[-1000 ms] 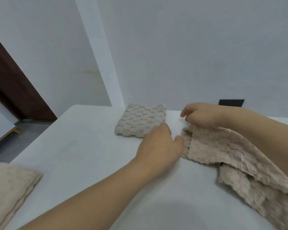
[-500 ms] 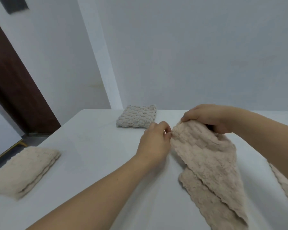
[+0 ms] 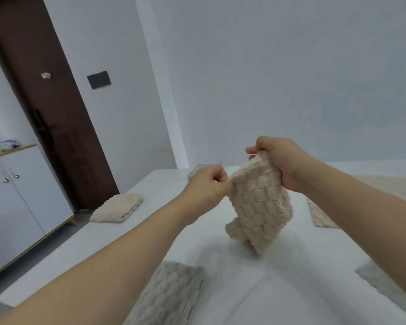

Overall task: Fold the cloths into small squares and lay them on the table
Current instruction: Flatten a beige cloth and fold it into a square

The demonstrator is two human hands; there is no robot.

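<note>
A beige waffle-textured cloth (image 3: 259, 207) hangs in the air above the white table (image 3: 291, 273), bunched and drooping to just over the surface. My left hand (image 3: 208, 185) pinches its upper left edge. My right hand (image 3: 279, 158) grips its top, higher and further back. A folded beige cloth (image 3: 117, 208) lies near the table's left edge. A folded grey cloth (image 3: 171, 294) lies at the near edge under my left forearm. Another folded grey one (image 3: 197, 170) peeks out behind my left hand at the far side.
Unfolded beige cloth (image 3: 384, 184) lies spread at the right behind my right arm, and a pale grey cloth (image 3: 384, 282) reaches in at the near right. Left of the table stand a dark brown door (image 3: 45, 102) and a white cabinet (image 3: 17, 202).
Both hands have lifted the beige cloth off the table and up into the air. The view has tilted up and back, bringing the near grey cloth and the door into sight.
</note>
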